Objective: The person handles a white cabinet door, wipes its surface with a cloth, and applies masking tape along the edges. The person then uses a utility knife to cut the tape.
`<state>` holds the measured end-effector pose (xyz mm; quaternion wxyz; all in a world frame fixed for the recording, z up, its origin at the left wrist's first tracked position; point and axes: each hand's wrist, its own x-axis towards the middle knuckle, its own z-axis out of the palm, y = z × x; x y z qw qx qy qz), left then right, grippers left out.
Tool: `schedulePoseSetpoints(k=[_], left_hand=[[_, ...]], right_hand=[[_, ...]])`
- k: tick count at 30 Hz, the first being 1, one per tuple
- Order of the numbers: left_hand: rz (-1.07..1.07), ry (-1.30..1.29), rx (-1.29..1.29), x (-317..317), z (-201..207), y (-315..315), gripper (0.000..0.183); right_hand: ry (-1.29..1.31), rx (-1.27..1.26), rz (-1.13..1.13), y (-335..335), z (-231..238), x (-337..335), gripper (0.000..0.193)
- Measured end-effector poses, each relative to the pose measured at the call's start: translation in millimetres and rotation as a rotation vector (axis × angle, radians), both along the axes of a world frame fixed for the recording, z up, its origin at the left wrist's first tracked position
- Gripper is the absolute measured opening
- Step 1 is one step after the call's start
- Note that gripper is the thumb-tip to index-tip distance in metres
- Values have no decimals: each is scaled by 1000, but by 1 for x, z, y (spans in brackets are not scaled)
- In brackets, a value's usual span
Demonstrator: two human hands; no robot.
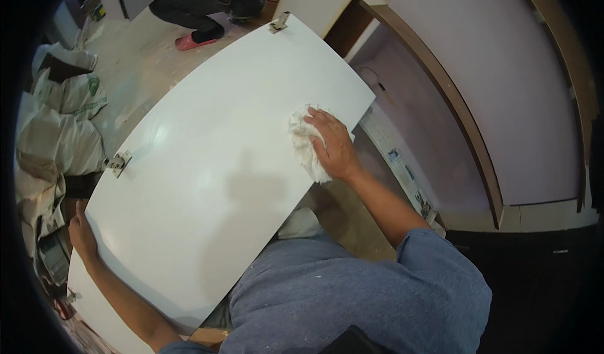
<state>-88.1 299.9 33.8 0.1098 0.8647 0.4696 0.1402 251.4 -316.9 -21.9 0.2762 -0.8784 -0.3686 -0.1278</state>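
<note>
- Far L: pale plastic bags [60, 140], crumpled, heaped beside panel.
- L hand [83, 233]: at panel's L edge; firm grip or mere rest, can't tell, fingers partly hidden.
- Metal hinge [118, 163]: fixed nr panel's L edge, a little beyond L hand.
- White panel [182, 209]: lies face up in front of person, slanting lower L to upper R; surface glossy, w/ shadow across lower R part.
- Other person [189, 14]: crouched past panel's far edge, dark trousers, pink shoe.
- 2nd hinge [278, 23]: at panel's far end.
- White cloth [303, 145]: bunched, on panel nr R edge.
- R hand [333, 143]: grasping cloth, pressed down on panel, fingers spread over it.
- Far R: brown wood frame [440, 77] around pale recess.
</note>
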Motion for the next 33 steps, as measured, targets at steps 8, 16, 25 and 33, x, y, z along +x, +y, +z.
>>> schedulePoseSetpoints(k=[8, 16, 25, 33], left_hand=[[17, -77, -72, -8, 3, -20, 81], [0, -57, -35, -25, 19, -21, 72], [-23, -167, -57, -35, 12, -20, 66], [-56, -330, -113, -33, 56, -64, 42]], right_hand=[[-54, 136, -854, -141, -19, 84, 36], [49, -284, -1039, -229, -38, 132, 41], [144, -177, -557, -142, -24, 244, 45], [407, -443, -676, -127, -32, 284, 37]])
